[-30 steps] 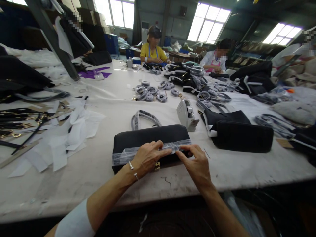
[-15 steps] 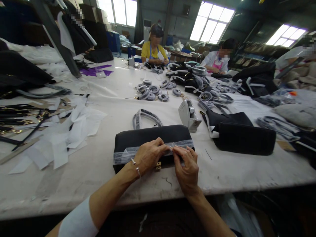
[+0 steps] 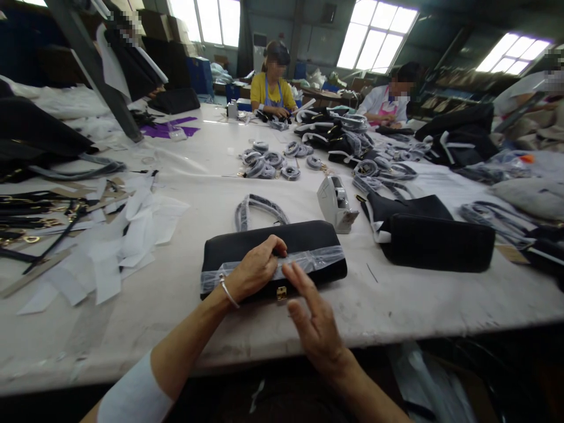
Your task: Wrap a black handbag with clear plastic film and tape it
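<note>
A black handbag (image 3: 304,232) lies on the table in front of me, its gold clasp (image 3: 281,293) facing my side. A strip of clear plastic film (image 3: 324,257) runs across its front, and a plastic-wrapped handle (image 3: 263,202) loops out behind. My left hand (image 3: 258,267) rests on the film at the middle of the bag with its fingers curled in; whatever they hold is hidden. My right hand (image 3: 315,323) is open just right of the clasp, its fingers stretched toward the film and slightly blurred.
Beyond the bag stands a white tape dispenser (image 3: 337,205). Another black bag (image 3: 440,242) lies to the right. White paper strips (image 3: 132,235) and black straps spread at left. Wrapped coils (image 3: 264,160) lie farther back, where co-workers (image 3: 273,88) sit. The table edge is near me.
My right hand has let go of the film, opened and drawn back toward me. My left hand has shifted slightly left and curled its fingers. The bag has barely moved.
</note>
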`<state>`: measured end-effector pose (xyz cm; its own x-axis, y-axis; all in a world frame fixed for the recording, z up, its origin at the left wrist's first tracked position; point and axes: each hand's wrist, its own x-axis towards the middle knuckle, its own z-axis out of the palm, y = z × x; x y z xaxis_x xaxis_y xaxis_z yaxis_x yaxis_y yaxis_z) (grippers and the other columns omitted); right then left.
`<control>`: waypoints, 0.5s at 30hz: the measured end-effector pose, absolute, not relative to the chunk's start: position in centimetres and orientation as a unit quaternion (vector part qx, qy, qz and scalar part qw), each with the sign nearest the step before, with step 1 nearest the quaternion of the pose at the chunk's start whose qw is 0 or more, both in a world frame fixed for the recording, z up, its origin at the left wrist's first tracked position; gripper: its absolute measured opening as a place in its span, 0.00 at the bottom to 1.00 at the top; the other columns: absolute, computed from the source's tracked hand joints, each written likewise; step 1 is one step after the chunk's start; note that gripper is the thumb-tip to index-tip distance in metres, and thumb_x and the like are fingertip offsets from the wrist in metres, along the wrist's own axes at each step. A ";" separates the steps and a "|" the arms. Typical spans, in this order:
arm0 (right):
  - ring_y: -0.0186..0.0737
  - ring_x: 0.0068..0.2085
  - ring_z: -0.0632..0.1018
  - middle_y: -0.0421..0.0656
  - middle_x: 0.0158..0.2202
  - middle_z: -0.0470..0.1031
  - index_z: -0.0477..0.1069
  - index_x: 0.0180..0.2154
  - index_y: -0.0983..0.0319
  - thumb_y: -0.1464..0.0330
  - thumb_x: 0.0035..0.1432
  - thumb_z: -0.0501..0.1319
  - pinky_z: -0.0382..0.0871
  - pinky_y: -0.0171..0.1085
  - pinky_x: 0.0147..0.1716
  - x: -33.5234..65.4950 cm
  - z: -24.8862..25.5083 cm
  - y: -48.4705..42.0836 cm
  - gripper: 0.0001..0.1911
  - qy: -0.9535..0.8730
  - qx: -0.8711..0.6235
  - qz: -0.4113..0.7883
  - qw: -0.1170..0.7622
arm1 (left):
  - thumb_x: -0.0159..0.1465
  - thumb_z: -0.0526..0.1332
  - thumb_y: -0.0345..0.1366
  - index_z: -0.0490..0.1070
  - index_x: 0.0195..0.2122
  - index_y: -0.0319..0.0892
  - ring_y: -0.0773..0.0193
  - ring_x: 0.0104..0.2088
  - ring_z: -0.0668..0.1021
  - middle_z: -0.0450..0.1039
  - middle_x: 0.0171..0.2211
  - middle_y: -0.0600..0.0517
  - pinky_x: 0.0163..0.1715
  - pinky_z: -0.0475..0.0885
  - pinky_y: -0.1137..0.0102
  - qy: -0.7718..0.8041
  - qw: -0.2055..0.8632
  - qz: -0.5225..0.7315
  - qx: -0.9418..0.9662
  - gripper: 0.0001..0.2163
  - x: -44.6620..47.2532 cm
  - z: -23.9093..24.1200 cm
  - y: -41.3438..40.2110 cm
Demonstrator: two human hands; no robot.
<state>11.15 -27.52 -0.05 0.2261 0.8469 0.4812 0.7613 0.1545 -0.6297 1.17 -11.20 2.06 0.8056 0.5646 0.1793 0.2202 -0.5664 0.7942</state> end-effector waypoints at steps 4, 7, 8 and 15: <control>0.52 0.66 0.52 0.50 0.67 0.49 0.44 0.67 0.62 0.59 0.68 0.44 0.48 0.59 0.63 14.5 0.6 -27.9 0.30 -0.568 -0.706 -0.054 0.420 | 0.57 0.48 0.23 0.65 0.40 0.42 0.66 0.35 0.75 0.73 0.37 0.53 0.40 0.70 0.70 0.244 0.425 0.219 0.843 0.14 1.4 1.9 -11.2; 0.56 0.67 0.49 0.54 0.68 0.46 0.41 0.67 0.64 0.55 0.65 0.50 0.43 0.62 0.63 14.3 -1.7 -26.7 0.36 -0.622 -0.715 -0.109 0.302 | 0.56 0.47 0.23 0.65 0.40 0.41 0.68 0.30 0.74 0.73 0.36 0.53 0.36 0.70 0.71 0.259 0.443 0.216 0.831 0.14 1.6 1.9 -11.1; 0.56 0.67 0.49 0.55 0.67 0.47 0.42 0.67 0.65 0.54 0.63 0.53 0.44 0.61 0.63 13.7 -2.6 -26.2 0.39 -0.642 -0.708 -0.113 0.271 | 0.56 0.47 0.23 0.65 0.40 0.41 0.69 0.28 0.73 0.73 0.35 0.53 0.35 0.70 0.71 0.263 0.449 0.214 0.826 0.14 1.7 1.9 -11.1; 0.51 0.65 0.58 0.53 0.63 0.59 0.52 0.64 0.65 0.57 0.64 0.54 0.54 0.55 0.62 11.3 -1.9 -25.1 0.32 -0.699 -0.629 -0.004 0.341 | 0.55 0.50 0.24 0.66 0.37 0.41 0.69 0.28 0.71 0.70 0.32 0.54 0.31 0.68 0.72 0.271 0.460 0.219 0.817 0.11 1.6 2.3 -10.8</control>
